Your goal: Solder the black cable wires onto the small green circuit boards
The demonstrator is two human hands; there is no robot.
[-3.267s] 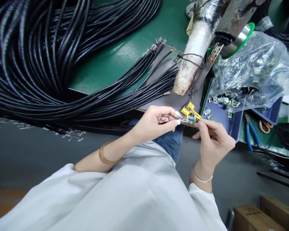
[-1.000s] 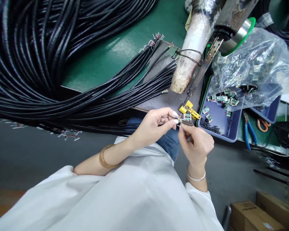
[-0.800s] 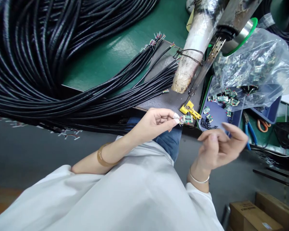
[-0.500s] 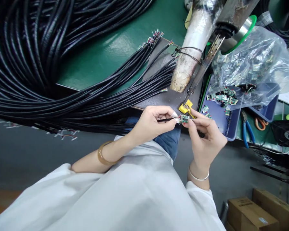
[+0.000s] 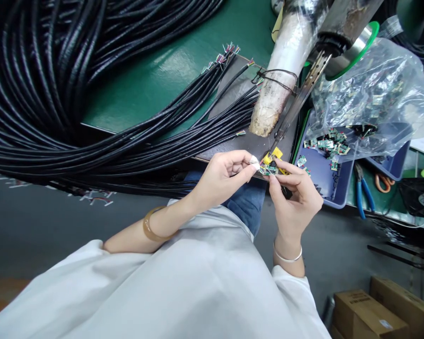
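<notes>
My left hand [image 5: 229, 176] is closed in a pinch on the end of a black cable, where thin coloured wires [image 5: 261, 165] come out; most of the cable is hidden by the fingers. My right hand [image 5: 293, 193] pinches a small green circuit board [image 5: 269, 170] between thumb and fingers. The wires meet the board's left side; whether they are joined is too small to tell. Just above the board is a yellow piece [image 5: 277, 153], with the tip of a soldering iron [image 5: 298, 104] reaching down to it.
Bundles of black cables [image 5: 141, 141] cover the left of the green table [image 5: 169, 70]. A white tube [image 5: 277, 89] hangs beside the iron. At the right are a blue tray [image 5: 344, 181] with circuit boards, a plastic bag [image 5: 385, 99], a solder spool [image 5: 353, 54] and blue-handled pliers [image 5: 360, 193].
My right hand has moved left and slightly up with the board, closer to the yellow piece and the iron's tip. The fingers of my left hand have shifted slightly up.
</notes>
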